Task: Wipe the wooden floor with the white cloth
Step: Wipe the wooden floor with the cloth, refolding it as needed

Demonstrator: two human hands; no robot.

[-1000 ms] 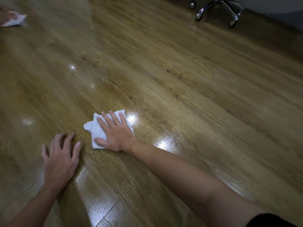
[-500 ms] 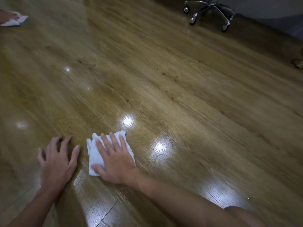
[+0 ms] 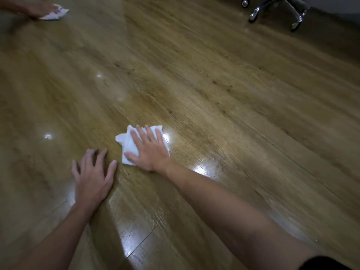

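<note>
A crumpled white cloth (image 3: 127,142) lies on the glossy wooden floor (image 3: 224,106) in the lower middle of the view. My right hand (image 3: 149,150) presses flat on the cloth with fingers spread and straight, covering most of it. Just to the left, my left hand (image 3: 92,177) rests on the bare floor, fingers spread and slightly arched, holding nothing. Bright light reflections shine on the boards around both hands.
Another person's hand (image 3: 37,8) presses a second white cloth (image 3: 53,15) on the floor at the far top left. A chrome wheeled chair base (image 3: 280,10) stands at the top right, near a dark wall edge.
My right hand pulled the cloth back toward me, then pushed it forward and away again. My left hand stayed planted on the floor. The other person's hand and cloth shifted right.
</note>
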